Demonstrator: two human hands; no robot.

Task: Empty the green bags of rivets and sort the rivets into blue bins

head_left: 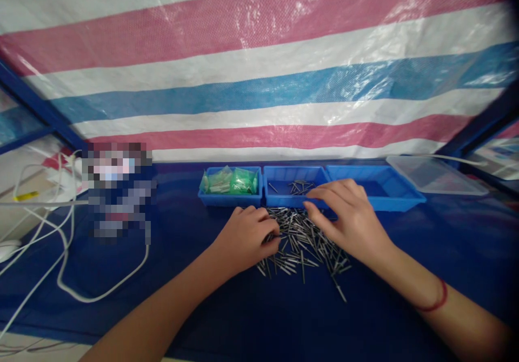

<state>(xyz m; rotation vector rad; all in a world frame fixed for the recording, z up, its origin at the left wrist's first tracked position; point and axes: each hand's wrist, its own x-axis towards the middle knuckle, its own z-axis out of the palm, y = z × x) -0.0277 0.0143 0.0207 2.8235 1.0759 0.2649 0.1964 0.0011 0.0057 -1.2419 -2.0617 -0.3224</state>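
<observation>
A loose pile of several thin metal pins (302, 248) lies on the blue table top (251, 308). My left hand (245, 238) rests at the pile's left edge, fingers curled and pinched on some pins. My right hand (348, 216) hovers over the pile's far right side, fingers bent and close together above the pins, right in front of the middle blue tray (275, 189), which holds a few pins (300, 187). A red string circles my right wrist.
Three blue trays stand in a row at the back: the left one (206, 195) holds green packets (233, 181), the right one (399, 197) looks bare. A clear plastic lid (436, 175) lies far right. White cables (65, 254) run across the left. A striped tarp (259, 70) hangs behind.
</observation>
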